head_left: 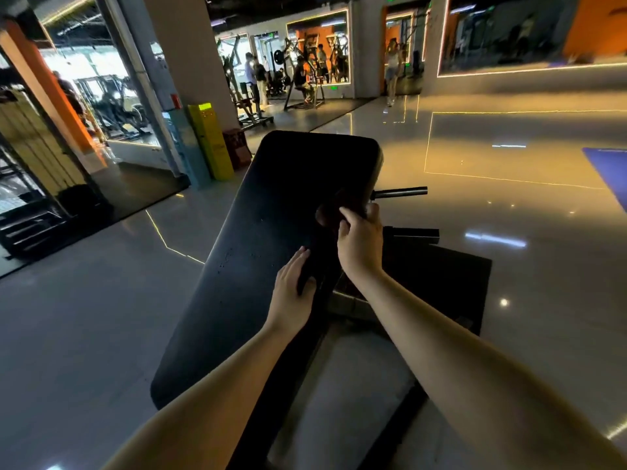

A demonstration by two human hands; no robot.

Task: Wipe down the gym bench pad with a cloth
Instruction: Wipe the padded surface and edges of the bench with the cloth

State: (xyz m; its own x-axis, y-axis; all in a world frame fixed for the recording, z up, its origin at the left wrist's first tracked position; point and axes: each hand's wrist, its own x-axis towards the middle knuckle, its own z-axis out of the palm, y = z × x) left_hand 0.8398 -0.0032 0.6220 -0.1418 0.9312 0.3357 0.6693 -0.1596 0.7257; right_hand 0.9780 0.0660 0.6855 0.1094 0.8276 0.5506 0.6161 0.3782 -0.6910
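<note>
While droplets [234,259] are dotting the bench pad [271,198] — wiping looking barely begun | right hand [359,242] clutching a dark cloth [325,213] | left hand [291,290] lying flat, fingers straight

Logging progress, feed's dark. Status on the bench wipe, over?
Left hand flat on bench pad. Right hand gripping dark cloth on pad. Nothing else on pad.

Dim warm light, strip lights [529,70] glaring off the floor [509,212], bench pad [264,232] in shadow, edges bent
</note>
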